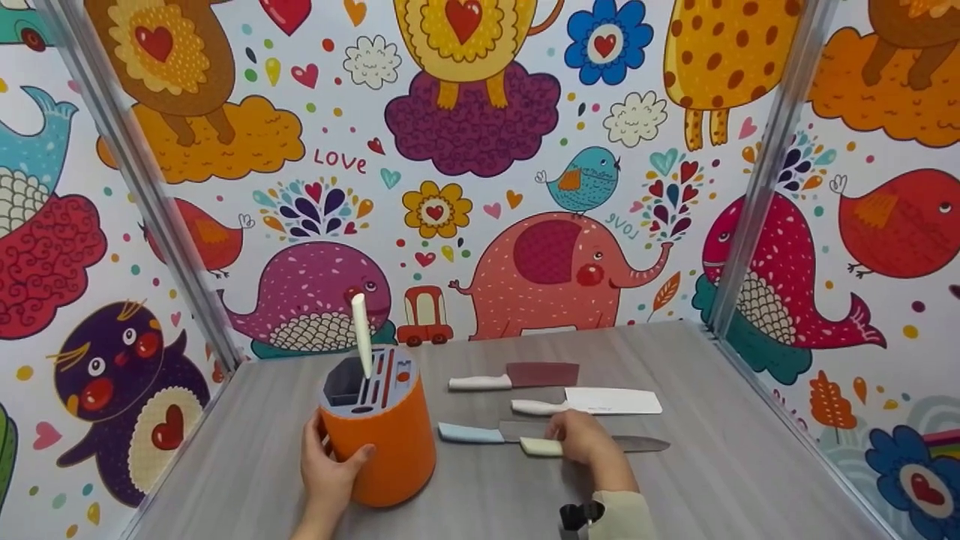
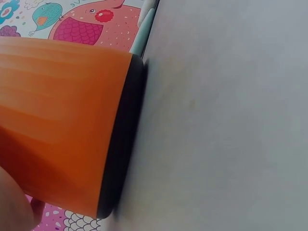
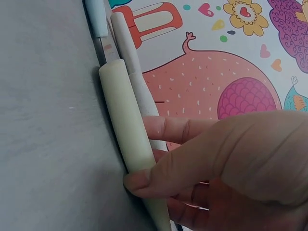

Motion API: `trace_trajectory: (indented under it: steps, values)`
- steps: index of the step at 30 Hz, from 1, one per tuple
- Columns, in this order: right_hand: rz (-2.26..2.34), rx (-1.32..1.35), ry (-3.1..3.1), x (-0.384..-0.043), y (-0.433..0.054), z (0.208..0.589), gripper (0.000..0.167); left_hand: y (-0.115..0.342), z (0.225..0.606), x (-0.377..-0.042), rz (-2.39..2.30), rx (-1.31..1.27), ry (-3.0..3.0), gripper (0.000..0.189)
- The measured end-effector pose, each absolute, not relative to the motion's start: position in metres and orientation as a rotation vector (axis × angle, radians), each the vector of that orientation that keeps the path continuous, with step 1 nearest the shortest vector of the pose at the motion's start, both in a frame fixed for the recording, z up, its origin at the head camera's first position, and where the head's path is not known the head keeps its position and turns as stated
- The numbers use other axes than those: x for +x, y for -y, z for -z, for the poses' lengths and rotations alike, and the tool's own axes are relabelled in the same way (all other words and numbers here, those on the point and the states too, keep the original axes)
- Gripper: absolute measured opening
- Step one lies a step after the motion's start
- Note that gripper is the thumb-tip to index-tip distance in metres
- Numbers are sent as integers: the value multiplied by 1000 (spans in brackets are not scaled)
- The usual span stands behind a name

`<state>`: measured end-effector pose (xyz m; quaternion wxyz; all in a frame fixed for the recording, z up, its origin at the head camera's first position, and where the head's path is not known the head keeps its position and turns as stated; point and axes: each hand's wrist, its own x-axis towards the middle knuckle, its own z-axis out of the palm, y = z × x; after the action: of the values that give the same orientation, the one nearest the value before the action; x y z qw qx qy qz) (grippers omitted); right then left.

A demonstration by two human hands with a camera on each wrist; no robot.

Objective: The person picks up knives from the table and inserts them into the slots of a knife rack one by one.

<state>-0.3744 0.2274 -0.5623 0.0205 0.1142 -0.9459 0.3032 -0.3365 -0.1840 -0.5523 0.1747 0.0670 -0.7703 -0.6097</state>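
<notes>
An orange knife block (image 1: 390, 457) with a grey slotted top stands upright on the table. My left hand (image 1: 327, 466) grips its near left side, the thumb in front and the fingers around the left. One pale-handled tool (image 1: 361, 330) sticks up from the top, its lower part hidden inside. To the right, a knife (image 1: 541, 448) with a cream handle lies on the table, its blade pointing right. My right hand (image 1: 589, 444) pinches that handle between thumb and fingers, as the right wrist view shows. The orange block fills much of the left wrist view.
Beyond the right hand lie a blue-handled knife (image 1: 471, 433), a white cleaver (image 1: 611, 400) and a white-handled knife with a reddish blade (image 1: 544, 374). Cartoon-printed walls with metal corner posts (image 1: 757, 172) enclose the grey wooden table (image 1: 720, 480) at the back and sides.
</notes>
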Motion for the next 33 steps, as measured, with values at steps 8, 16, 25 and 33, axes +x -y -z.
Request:
trace_trajectory:
  steps: [8,16,25,33]
  values:
    - [-921,337,2946,-376,-232,556,26,184,551,-338,1707,204,2195,111]
    - [-990,558,2881,-371,-234,537,35,183,550,-339,1668,134,2208,108]
    - [-1297,573,2831,-373,-216,524,38,189,548,-338,1568,65,2296,109]
    - [-1486,552,2629,-369,-216,514,33,194,546,-335,1529,33,2353,111]
